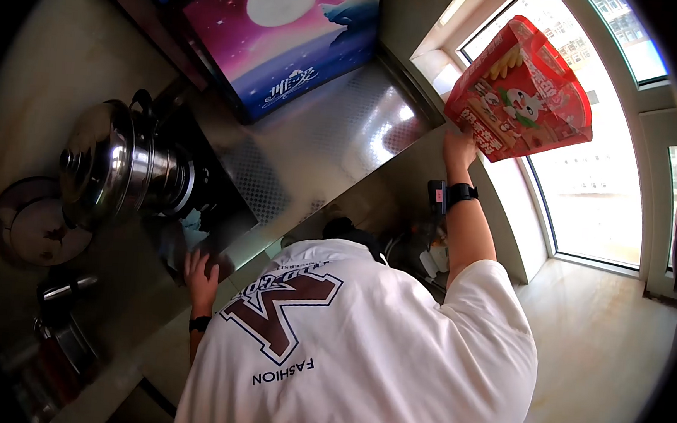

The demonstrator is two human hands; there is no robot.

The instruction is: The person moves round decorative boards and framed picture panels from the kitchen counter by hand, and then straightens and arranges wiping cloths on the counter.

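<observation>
My right hand (pixel 459 147) grips the lower edge of a red snack-style bag (pixel 527 99) with a cartoon rabbit on it, raised in front of the bright window; most of its fingers are hidden by the bag. My left hand (pixel 201 279), its fingers apart, is by the edge of the dark stove top (pixel 234 213) and holds nothing. A small pale blue-green piece (pixel 190 222) lies on the stove just beyond its fingertips.
A shiny lidded steamer pot (pixel 112 167) stands on the stove at left, beside a plate (pixel 39 228). Behind the metal counter (pixel 319 144) is a pink and blue picture panel (pixel 287 38). A window (pixel 587 203) is at right. Dark utensils lie lower left.
</observation>
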